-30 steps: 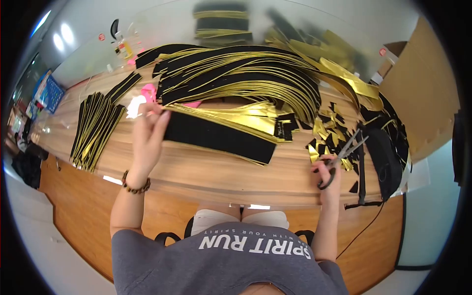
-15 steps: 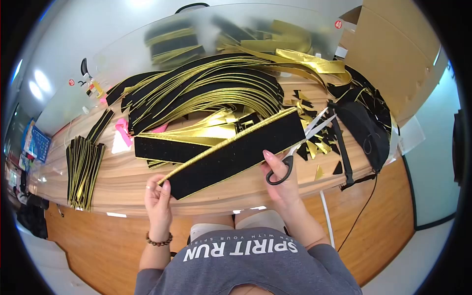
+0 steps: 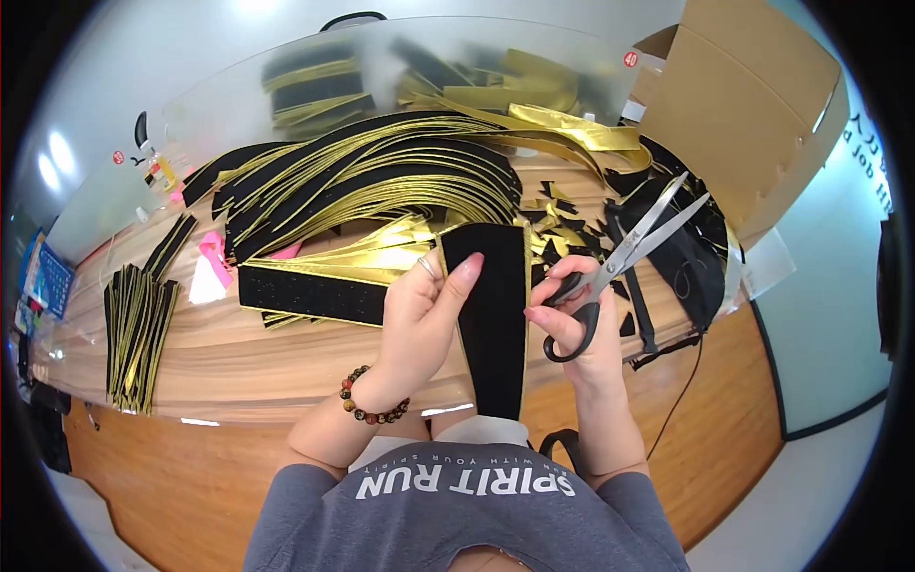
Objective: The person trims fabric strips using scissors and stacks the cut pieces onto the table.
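My left hand (image 3: 424,315) pinches the upper left edge of a black strip with gold edging (image 3: 496,315), which hangs down past the table's front edge. My right hand (image 3: 583,319) is closed round the black handles of a pair of scissors (image 3: 634,243). The blades are spread and point up and to the right, away from the strip. Right-hand fingertips are close to the strip's right edge; whether they touch it I cannot tell. Another black strip (image 3: 310,291) lies on the table to the left, beside folded gold material (image 3: 372,253).
A long curved bundle of black-and-gold strips (image 3: 372,172) lies at the back. A smaller bundle (image 3: 141,334) is at the left. Offcuts (image 3: 562,234) and a black pouch (image 3: 681,272) lie at the right, near a cardboard box (image 3: 743,105). Pink ribbon (image 3: 214,257) lies left.
The held strip has been lifted from the table and swung from slanting across it to hanging down. My left hand moved up and right to its upper end; the scissors point away from it.
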Demonstrator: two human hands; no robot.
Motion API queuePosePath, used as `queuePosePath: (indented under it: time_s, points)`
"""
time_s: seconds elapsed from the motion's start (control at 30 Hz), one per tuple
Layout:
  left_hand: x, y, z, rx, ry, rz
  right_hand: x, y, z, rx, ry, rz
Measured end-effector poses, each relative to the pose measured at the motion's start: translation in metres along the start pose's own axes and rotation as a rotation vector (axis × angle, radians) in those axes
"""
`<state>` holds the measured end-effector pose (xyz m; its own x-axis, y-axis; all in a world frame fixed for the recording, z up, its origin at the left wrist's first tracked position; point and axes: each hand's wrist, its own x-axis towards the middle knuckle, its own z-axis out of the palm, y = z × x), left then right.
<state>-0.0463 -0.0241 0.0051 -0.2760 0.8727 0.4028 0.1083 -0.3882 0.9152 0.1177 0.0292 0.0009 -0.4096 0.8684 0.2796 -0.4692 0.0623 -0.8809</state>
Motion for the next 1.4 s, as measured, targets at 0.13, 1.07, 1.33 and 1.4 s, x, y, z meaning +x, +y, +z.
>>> queuePosePath:
  time_s: [0.13, 1.07, 1.33, 1.4]
  points:
    - [-0.006, 0.002, 0.013, -0.283, -0.079, -0.092, -0.004, 0.003, -0.006, -0.111, 0.045, -0.025]
    - [0.011, 0.015, 0.000, -0.490, -0.653, 0.122, -0.015, 0.045, -0.008, 0.484, -0.248, 0.472]
    - [-0.013, 0.028, 0.004, -0.092, -0.087, 0.172, -0.008, -0.029, -0.011, -0.069, 0.067, -0.026]
    - [-0.016, 0.036, 0.012, -0.003, -0.080, 0.204, -0.010, -0.048, -0.004, -0.164, 0.053, -0.137]
